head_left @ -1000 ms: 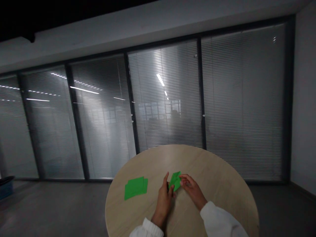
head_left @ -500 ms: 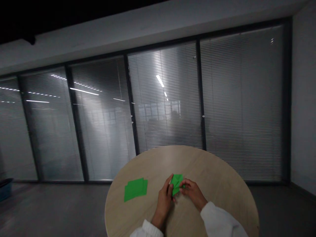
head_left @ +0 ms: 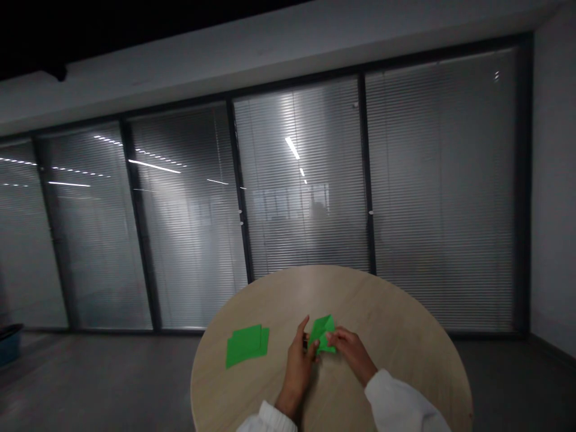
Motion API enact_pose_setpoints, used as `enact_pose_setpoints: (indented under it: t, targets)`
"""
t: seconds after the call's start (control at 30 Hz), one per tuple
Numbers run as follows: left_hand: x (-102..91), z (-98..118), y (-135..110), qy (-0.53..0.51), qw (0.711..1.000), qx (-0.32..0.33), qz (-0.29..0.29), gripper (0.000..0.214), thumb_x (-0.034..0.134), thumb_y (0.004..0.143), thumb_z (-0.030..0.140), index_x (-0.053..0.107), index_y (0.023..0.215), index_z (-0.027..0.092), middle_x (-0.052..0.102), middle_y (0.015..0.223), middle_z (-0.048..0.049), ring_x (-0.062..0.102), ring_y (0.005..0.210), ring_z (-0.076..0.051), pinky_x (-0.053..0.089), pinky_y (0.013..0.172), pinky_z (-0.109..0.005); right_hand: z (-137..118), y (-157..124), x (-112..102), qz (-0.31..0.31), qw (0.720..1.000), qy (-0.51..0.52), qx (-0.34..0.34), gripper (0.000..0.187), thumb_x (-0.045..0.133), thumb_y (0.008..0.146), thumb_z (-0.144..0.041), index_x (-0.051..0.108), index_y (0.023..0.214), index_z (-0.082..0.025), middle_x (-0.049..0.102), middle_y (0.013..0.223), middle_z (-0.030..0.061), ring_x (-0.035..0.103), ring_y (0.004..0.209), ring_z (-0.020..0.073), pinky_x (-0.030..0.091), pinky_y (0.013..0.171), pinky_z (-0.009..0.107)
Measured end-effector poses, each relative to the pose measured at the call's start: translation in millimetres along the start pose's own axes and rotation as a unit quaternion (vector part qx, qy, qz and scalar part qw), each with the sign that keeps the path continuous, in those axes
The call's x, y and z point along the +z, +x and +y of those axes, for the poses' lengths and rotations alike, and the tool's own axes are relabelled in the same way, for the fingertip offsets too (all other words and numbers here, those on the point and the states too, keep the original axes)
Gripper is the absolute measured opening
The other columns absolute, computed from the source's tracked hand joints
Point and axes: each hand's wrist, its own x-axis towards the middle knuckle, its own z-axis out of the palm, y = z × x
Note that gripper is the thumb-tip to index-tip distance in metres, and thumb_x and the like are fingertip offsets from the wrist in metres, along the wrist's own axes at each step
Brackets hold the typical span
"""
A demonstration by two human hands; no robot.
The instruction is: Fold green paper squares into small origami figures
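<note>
Green folded paper [head_left: 322, 333] sits between your two hands, just above the round wooden table [head_left: 396, 336], near the middle of the tabletop and a little toward your side of it. Your left hand [head_left: 299, 367] comes up from below with its thumb and index finger raised, and those fingers close on the left edge of the paper; its other fingers are curled in, and the back of the hand faces you. Your right hand [head_left: 352, 354] reaches in from the right, and its fingertips [head_left: 333, 339] pinch the lower right part of the same piece, so both hands are gripping it at once. The paper shows a pointed upper corner and at least one crease, though the dim light makes the exact shape of the fold hard to read, and you cannot tell whether its lowest edge touches the wood. To the left of your hands, well apart from them, a small stack of green sheets [head_left: 247, 344] lies flat on the table, the sheets slightly fanned so that their edges do not line up. Both of your arms wear white sleeves [head_left: 396, 402], which show at the bottom of the view. Behind the table stands a glass wall [head_left: 306, 204] with closed blinds in dark frames, and ceiling lights are reflected in it.
</note>
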Motion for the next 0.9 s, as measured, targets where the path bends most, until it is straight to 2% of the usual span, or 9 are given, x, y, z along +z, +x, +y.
enact_pose_setpoints:
  t: [0.13, 0.3, 0.4, 0.47, 0.53, 0.7, 0.9]
  targets:
    - [-1.1, -5, 1, 0.018, 1.000, 0.025, -0.006, 0.068, 0.059, 0.077, 0.034, 0.041, 0.140, 0.018, 0.047, 0.072, 0.0034, 0.049, 0.067, -0.015, 0.043, 0.062, -0.024, 12, 1, 4, 0.001, 0.997, 0.061, 0.045, 0.027, 0.074, 0.061, -0.040, 0.056, 0.066, -0.021, 0.062, 0.062, -0.0037, 0.059, 0.063, 0.0180, 0.043, 0.062, 0.026]
    - [-4.1, -10, 3, 0.051, 0.998, 0.033, 0.004, 0.066, 0.054, 0.082, 0.036, 0.037, 0.143, 0.018, 0.054, 0.075, 0.0010, 0.053, 0.071, -0.017, 0.043, 0.072, -0.027, 11, -1, 5, -0.028, 0.990, 0.130, 0.047, 0.027, 0.074, 0.057, -0.025, 0.053, 0.075, -0.023, 0.069, 0.075, -0.0020, 0.065, 0.071, 0.0198, 0.048, 0.064, 0.028]
    - [-4.5, -8, 2, 0.062, 0.997, 0.052, -0.001, 0.064, 0.053, 0.083, 0.039, 0.039, 0.143, 0.020, 0.064, 0.096, -0.0062, 0.058, 0.088, -0.021, 0.044, 0.086, -0.032, 0, -4, 6, -0.054, 0.989, 0.133, 0.040, 0.033, 0.073, 0.056, -0.024, 0.057, 0.085, -0.023, 0.071, 0.082, 0.0007, 0.067, 0.078, 0.0224, 0.051, 0.070, 0.032]
    - [-4.3, -6, 1, 0.079, 0.994, 0.075, -0.017, 0.060, 0.055, 0.082, 0.039, 0.044, 0.139, 0.021, 0.063, 0.116, -0.0106, 0.055, 0.106, -0.024, 0.039, 0.098, -0.035, -8, -7, 7, -0.055, 0.991, 0.114, 0.037, 0.038, 0.072, 0.055, -0.023, 0.059, 0.091, -0.023, 0.071, 0.087, 0.0027, 0.067, 0.083, 0.0242, 0.052, 0.074, 0.034]
    - [-3.8, -3, 1, 0.103, 0.992, 0.072, -0.030, 0.063, 0.059, 0.079, 0.036, 0.046, 0.139, 0.020, 0.059, 0.126, -0.0126, 0.052, 0.115, -0.026, 0.035, 0.103, -0.037, -15, -9, 8, -0.045, 0.994, 0.093, 0.030, 0.043, 0.071, 0.056, -0.022, 0.061, 0.097, -0.023, 0.071, 0.094, 0.0045, 0.066, 0.090, 0.0253, 0.052, 0.079, 0.036]
    - [-2.9, -6, 2, 0.127, 0.991, 0.026, -0.016, 0.070, 0.064, 0.073, 0.031, 0.045, 0.139, 0.016, 0.061, 0.117, -0.0122, 0.054, 0.111, -0.027, 0.038, 0.100, -0.036, -21, -11, 9, -0.072, 0.992, 0.102, -0.009, 0.051, 0.068, 0.060, -0.020, 0.060, 0.111, -0.023, 0.069, 0.104, 0.0070, 0.064, 0.100, 0.0249, 0.050, 0.089, 0.037]
    - [-6.3, -13, 7, 0.052, 0.998, 0.013, 0.016, 0.059, 0.056, 0.081, 0.034, 0.048, 0.136, 0.017, 0.063, 0.114, -0.0116, 0.060, 0.094, -0.022, 0.045, 0.088, -0.033, -8, -7, 4, -0.073, 0.992, 0.104, -0.011, 0.054, 0.066, 0.062, -0.019, 0.060, 0.115, -0.024, 0.067, 0.113, 0.0083, 0.063, 0.105, 0.0251, 0.049, 0.092, 0.038]
